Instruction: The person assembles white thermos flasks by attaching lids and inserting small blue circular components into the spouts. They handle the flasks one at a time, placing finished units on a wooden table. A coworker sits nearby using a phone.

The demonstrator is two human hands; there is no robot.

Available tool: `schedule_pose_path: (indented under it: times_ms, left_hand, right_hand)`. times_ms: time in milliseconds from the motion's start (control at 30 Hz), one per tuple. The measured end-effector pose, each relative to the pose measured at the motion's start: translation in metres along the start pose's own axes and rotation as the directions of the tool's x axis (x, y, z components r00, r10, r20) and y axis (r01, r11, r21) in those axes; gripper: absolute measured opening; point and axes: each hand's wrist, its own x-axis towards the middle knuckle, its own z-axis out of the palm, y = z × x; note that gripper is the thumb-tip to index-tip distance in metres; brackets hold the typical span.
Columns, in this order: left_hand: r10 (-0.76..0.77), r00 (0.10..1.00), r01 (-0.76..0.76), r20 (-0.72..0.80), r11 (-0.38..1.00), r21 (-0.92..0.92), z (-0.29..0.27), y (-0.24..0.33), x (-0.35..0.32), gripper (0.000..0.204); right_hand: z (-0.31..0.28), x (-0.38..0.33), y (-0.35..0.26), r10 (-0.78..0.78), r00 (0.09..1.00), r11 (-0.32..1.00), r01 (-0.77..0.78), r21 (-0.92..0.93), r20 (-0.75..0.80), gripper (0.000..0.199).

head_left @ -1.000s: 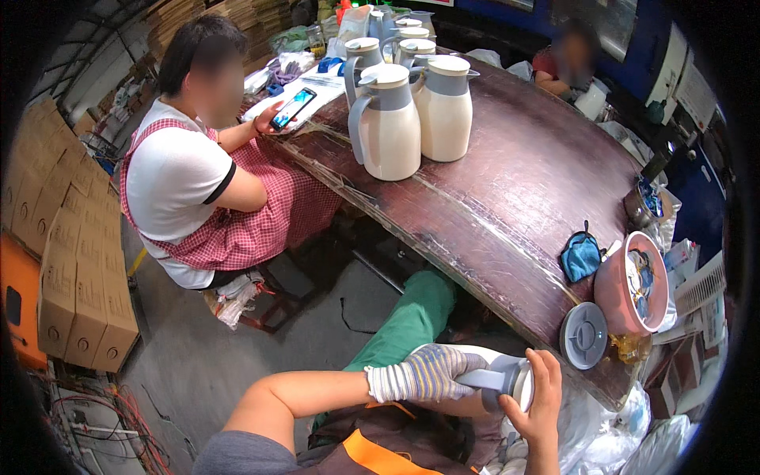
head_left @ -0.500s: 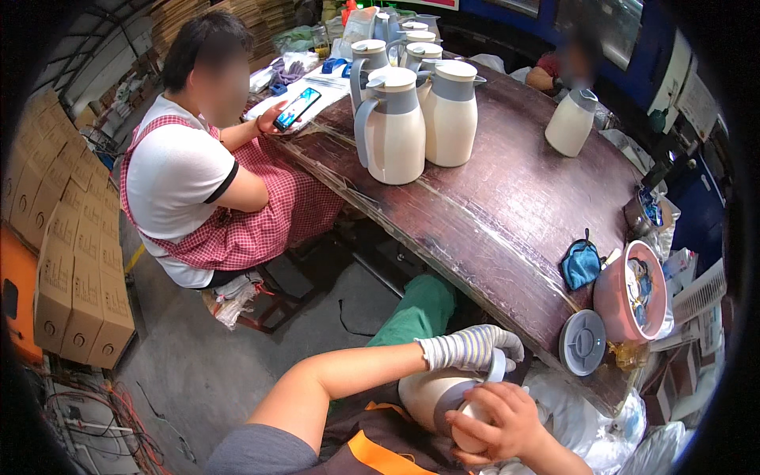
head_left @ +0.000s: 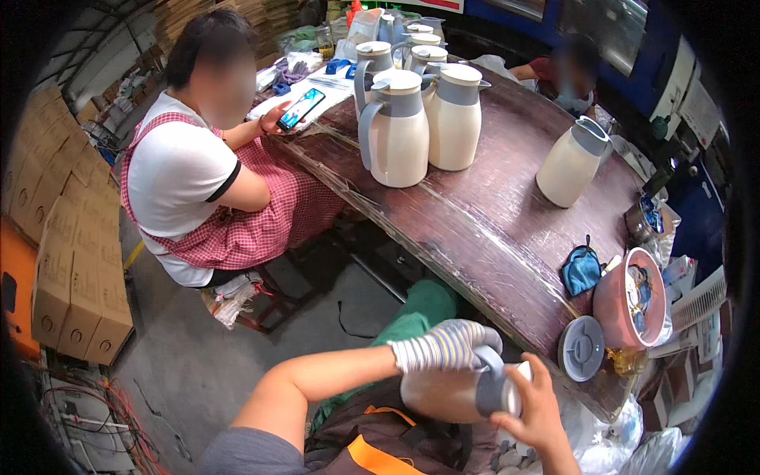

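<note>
A cream vacuum jug (head_left: 439,396) with a grey collar lies on its side across my lap, its top pointing right. My left hand (head_left: 447,346), in a grey striped knit glove, is closed round its grey handle. At the jug's top, my bare right hand (head_left: 542,404) grips the white lid (head_left: 518,388) between thumb and fingers. The lid is partly covered by those fingers. On the table (head_left: 507,237) beyond, another cream jug (head_left: 571,165) leans, with nobody's hand visibly on it.
Several cream and grey jugs (head_left: 396,142) stand at the table's far left. Near its right corner are a pink basin (head_left: 613,309), a grey round disc (head_left: 580,348) and a blue pouch (head_left: 582,271). A seated co-worker (head_left: 190,182) holds a phone; another person sits beyond. Cartons (head_left: 79,277) line the left.
The jug in my hands has swung so its top points right, and my right hand has moved up and right with it. The lone jug on the table has come nearer.
</note>
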Motion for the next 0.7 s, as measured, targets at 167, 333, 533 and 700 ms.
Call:
schedule_pose_path:
  times_ms: [167,333,533,700]
  left_hand:
    - [0.109,0.985,-0.03,0.13,0.866,-0.498,0.015,-0.03,0.023,0.024]
    - [-0.069,0.997,0.082,0.047,0.915,-0.395,0.036,-0.035,0.029,0.016]
    - [-0.26,0.966,0.259,0.0,0.96,-0.109,0.008,-0.01,-0.017,0.033]
    - [-0.05,0.967,0.178,0.249,0.832,-0.526,0.034,0.012,-0.034,0.049]
  right_hand:
    - [-0.005,0.006,-0.049,-0.535,0.843,0.838,0.538,-0.092,0.059,0.066]
    - [0.008,0.016,-0.042,-0.634,0.772,0.753,0.631,-0.185,0.051,0.073]
    - [0.014,0.01,0.014,0.031,0.984,0.977,0.006,0.213,-0.174,0.068]
    - [0.01,0.019,0.033,0.156,0.977,0.928,-0.095,0.36,-0.144,0.055]
